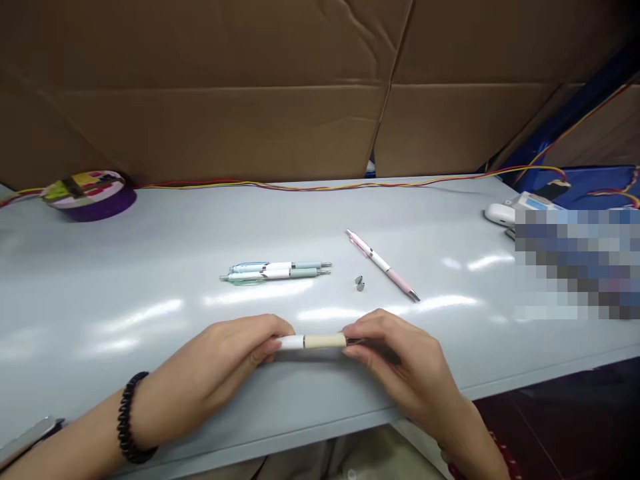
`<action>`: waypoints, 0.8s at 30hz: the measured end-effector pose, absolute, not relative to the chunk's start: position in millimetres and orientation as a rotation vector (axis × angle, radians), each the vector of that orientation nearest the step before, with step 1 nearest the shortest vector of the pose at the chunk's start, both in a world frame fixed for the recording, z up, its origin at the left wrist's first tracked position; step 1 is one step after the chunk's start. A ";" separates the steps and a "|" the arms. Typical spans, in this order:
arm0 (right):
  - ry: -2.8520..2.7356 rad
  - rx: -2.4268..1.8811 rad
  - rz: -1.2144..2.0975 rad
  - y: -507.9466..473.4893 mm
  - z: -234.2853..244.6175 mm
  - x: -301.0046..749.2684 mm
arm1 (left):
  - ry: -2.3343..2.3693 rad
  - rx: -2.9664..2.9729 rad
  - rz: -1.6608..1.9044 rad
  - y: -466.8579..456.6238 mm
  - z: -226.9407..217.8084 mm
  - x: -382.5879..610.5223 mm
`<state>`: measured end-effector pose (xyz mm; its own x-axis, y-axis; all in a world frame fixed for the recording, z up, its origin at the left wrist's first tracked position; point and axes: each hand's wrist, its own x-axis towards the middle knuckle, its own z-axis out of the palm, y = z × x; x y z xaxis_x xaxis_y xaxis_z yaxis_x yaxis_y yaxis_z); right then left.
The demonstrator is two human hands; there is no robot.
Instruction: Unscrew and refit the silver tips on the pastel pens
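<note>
A white and cream pen (313, 342) lies level between both hands just above the grey table (150, 267). My left hand (225, 363) pinches its white end, with a black coiled band on the wrist. My right hand (400, 367) pinches the cream end, where the tip is hidden by the fingers. Two pale blue-green pens (277, 272) lie side by side further back at the centre. A pink pen (383, 264) lies slantwise to their right. Between them sits a small grey metal tip piece (359, 283).
A round purple tin (90, 195) stands at the far left. Red and yellow wires (320, 187) run along the table's back edge under cardboard sheets (250, 87). A white device (505, 213) and a blurred patch lie at the right. The front edge is close to my wrists.
</note>
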<state>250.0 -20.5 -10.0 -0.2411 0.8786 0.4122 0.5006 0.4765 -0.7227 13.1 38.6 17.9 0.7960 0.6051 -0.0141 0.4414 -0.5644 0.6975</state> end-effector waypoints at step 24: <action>-1.949 -1.268 0.514 -21.1 -9.0 251.0 | 0.722 2.329 0.325 33.4 18.9 14.3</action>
<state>251.0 -21.1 -9.0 -0.2355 0.9003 0.3660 0.6025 0.4308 -0.6719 14.3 33.4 18.9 0.8162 0.5766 0.0374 0.4101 -0.6238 0.6653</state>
